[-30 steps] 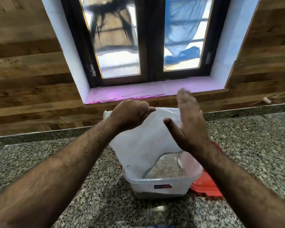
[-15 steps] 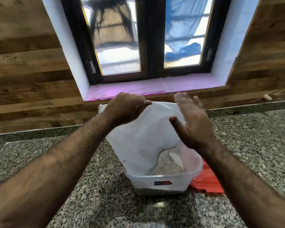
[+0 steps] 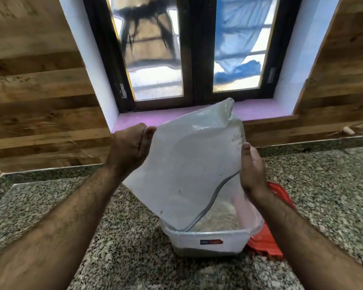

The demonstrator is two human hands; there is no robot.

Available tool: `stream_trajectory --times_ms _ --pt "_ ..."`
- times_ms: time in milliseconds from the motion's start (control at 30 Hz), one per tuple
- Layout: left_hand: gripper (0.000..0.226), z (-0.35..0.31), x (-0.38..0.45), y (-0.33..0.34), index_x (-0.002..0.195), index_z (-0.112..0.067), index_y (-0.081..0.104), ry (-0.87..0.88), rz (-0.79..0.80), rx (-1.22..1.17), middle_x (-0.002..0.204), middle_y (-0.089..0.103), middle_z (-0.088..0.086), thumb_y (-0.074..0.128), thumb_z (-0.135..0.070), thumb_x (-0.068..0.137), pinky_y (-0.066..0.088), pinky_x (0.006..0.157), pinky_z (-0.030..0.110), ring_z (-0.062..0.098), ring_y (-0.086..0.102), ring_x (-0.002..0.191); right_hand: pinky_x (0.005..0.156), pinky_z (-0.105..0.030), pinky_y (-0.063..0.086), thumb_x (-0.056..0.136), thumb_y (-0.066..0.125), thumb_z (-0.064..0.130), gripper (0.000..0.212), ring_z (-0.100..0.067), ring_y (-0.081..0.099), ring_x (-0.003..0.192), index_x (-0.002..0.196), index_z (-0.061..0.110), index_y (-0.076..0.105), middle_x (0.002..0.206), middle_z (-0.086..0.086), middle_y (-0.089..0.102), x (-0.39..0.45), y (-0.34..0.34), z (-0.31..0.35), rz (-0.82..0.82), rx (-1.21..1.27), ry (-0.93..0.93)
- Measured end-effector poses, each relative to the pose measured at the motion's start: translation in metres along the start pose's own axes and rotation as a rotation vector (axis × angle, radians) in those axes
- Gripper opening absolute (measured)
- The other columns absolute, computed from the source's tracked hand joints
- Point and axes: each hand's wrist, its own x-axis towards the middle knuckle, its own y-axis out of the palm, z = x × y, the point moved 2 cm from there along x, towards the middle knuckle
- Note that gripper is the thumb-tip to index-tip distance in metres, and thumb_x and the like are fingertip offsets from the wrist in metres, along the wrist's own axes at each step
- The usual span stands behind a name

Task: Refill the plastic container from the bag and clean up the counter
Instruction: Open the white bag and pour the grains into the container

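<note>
Right hand (image 3: 252,170) now touches bag (image 3: 189,164); left hand (image 3: 132,147) grips it.

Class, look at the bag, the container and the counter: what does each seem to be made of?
Bag: thin translucent plastic film, apparently with a fine woven texture; it creases and light shows through.
Container: clear, rigid, glossy plastic; the contents show through its wall.
Counter: polished speckled stone, probably granite; grey-black grains with a sheen.
</note>
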Motion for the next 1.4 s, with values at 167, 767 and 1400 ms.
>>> stream_trajectory --times_ms 167,767,1400 --pt "0.069 0.009 -0.043 -0.011 0.067 -0.005 0.056 -0.096 -0.115 0.043 0.056 0.048 0.007 0.034 -0.047 0.117 0.019 0.056 0.027 0.018 0.044 0.048 0.078 -0.048 0.059 0.108 0.042 0.061 0.050 -0.030 0.072 0.087 0.094 0.021 0.068 0.088 -0.007 0.074 0.008 0.006 0.000 -0.059 -0.021 -0.043" --pt "0.090 0.000 -0.020 -0.009 0.085 -0.017 0.066 -0.379 0.130 -0.015 0.067 0.057 -0.007 0.032 -0.100 0.083 0.035 0.053 0.028 0.017 0.056 0.059 0.061 -0.029 0.040 0.106 0.040 0.064 0.058 -0.016 0.047 0.065 0.076 0.016 0.048 0.068 -0.004 0.047 0.022 0.024 0.020 -0.088 0.118 0.104" --pt "0.058 0.005 -0.016 -0.012 0.063 -0.022 0.042 -0.243 -0.082 -0.186 0.053 0.033 -0.002 0.046 -0.054 0.111 0.023 0.051 0.016 0.013 0.026 0.047 0.109 -0.045 0.053 0.088 0.031 0.092 0.087 -0.023 0.067 0.122 0.128 0.022 0.064 0.132 -0.008 0.069 0.021 0.012 0.004 -0.162 0.219 0.126"
